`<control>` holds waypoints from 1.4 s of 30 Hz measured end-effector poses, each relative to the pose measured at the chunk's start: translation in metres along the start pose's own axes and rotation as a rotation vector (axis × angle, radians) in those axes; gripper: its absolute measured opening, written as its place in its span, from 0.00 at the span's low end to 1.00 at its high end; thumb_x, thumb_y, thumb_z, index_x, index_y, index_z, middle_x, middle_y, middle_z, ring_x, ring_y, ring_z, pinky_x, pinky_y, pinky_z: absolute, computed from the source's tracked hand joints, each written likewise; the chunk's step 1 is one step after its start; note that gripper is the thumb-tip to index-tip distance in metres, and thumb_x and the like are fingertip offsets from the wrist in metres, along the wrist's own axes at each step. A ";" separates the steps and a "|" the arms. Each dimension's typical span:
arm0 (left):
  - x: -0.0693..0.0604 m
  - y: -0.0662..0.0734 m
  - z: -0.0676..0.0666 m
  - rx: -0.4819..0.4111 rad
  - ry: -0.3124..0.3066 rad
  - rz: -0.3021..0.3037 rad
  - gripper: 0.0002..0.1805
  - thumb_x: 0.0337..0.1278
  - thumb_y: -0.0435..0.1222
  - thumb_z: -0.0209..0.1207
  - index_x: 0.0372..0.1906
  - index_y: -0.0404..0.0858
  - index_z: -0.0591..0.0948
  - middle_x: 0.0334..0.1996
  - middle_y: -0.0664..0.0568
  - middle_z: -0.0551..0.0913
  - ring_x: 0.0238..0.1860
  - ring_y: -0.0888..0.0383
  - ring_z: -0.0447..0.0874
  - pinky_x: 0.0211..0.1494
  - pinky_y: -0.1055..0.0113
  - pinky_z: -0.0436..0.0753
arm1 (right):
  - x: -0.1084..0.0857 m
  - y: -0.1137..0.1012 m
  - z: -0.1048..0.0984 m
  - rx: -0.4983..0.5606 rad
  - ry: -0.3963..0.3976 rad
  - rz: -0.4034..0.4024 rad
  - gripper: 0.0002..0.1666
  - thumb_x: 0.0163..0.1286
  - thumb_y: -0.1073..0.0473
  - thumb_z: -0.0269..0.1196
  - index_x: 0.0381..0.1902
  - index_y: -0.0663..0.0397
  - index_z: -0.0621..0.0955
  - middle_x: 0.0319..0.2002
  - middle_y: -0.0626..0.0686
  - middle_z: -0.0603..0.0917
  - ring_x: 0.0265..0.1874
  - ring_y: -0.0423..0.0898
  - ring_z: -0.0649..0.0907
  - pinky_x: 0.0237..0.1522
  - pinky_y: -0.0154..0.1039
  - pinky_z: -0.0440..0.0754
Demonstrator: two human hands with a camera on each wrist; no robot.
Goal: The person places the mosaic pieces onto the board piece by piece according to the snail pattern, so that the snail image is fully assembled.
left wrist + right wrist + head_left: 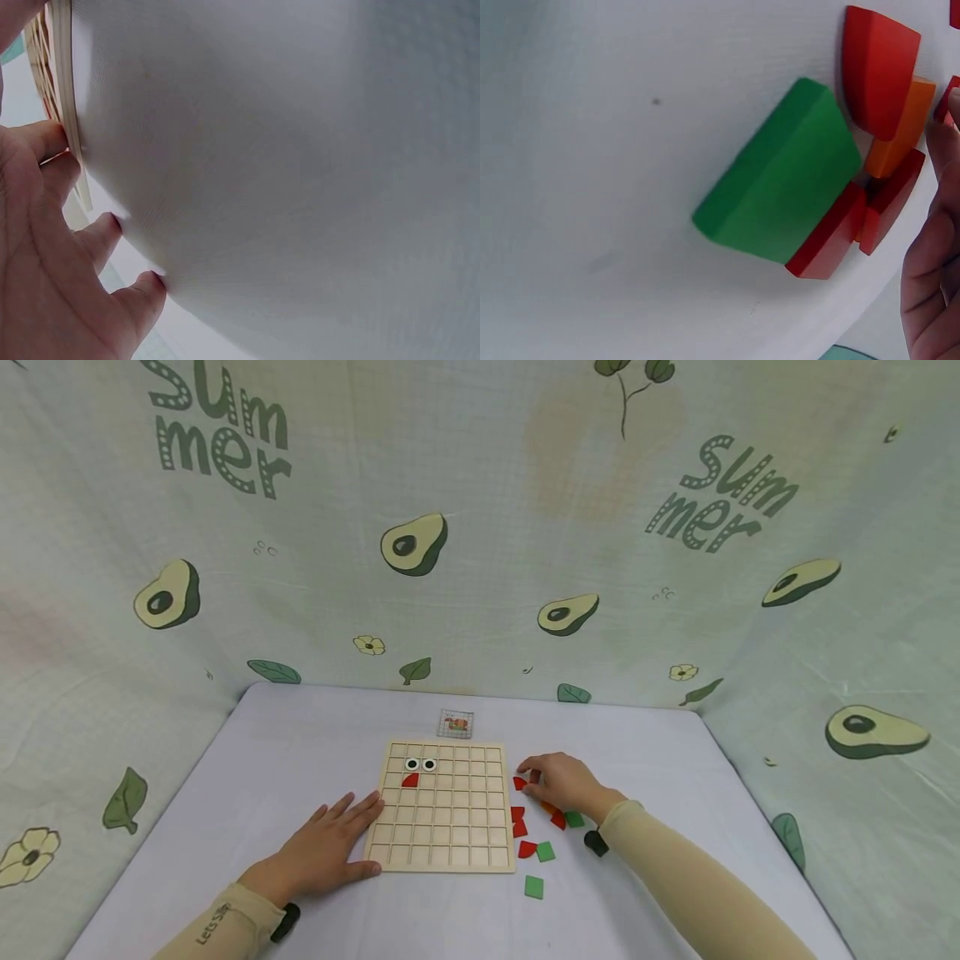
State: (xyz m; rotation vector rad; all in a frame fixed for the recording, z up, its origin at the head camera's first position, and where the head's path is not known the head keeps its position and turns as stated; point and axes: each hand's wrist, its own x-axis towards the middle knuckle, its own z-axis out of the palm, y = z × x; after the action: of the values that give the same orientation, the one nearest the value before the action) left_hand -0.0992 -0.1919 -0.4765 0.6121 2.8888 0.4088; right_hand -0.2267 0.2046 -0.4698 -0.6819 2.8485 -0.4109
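Observation:
A wooden grid board point(450, 858) lies on the table, with two round eye pieces point(429, 765) and a red quarter-round piece point(410, 781) in its upper left cells. My left hand point(326, 850) has its fingers spread against the board's left edge; in the left wrist view, fingertips touch the rim point(66, 90). Right of the board, my right hand point(564, 781) pinches a red quarter-round piece point(520, 783) between curled fingertips. The right wrist view shows only a sliver of this red piece point(943, 109), partly hidden by the fingers.
Green squares point(534, 887) and several red pieces point(527, 850) lie beside the board's right edge. Below the right hand, an orange piece point(889, 150) lies among red pieces and a green square point(787, 176). A small picture card point(456, 724) lies behind the board. Patterned cloth surrounds the table.

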 end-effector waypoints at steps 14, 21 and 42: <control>0.001 -0.001 0.001 0.007 0.003 0.005 0.49 0.56 0.62 0.63 0.76 0.38 0.64 0.76 0.49 0.59 0.74 0.35 0.54 0.68 0.32 0.57 | 0.002 0.000 0.002 0.036 -0.025 -0.053 0.18 0.66 0.57 0.68 0.54 0.38 0.85 0.38 0.39 0.78 0.35 0.40 0.76 0.38 0.33 0.79; 0.001 -0.002 0.001 0.014 -0.003 0.000 0.50 0.56 0.63 0.62 0.76 0.39 0.64 0.77 0.49 0.59 0.74 0.36 0.54 0.68 0.32 0.57 | 0.000 0.002 0.002 0.003 -0.003 -0.060 0.17 0.66 0.55 0.69 0.53 0.41 0.86 0.38 0.40 0.77 0.34 0.40 0.75 0.38 0.34 0.79; 0.000 0.000 -0.001 -0.001 -0.006 0.001 0.50 0.56 0.63 0.62 0.76 0.39 0.64 0.77 0.49 0.58 0.74 0.35 0.54 0.68 0.32 0.57 | -0.002 0.002 -0.006 0.129 -0.082 -0.043 0.18 0.65 0.62 0.70 0.53 0.44 0.86 0.40 0.43 0.79 0.37 0.43 0.75 0.37 0.36 0.79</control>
State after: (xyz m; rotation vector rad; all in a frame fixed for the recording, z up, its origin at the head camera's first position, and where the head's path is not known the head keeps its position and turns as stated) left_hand -0.0992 -0.1924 -0.4759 0.6136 2.8826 0.4071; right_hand -0.2271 0.2089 -0.4642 -0.7191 2.7065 -0.5547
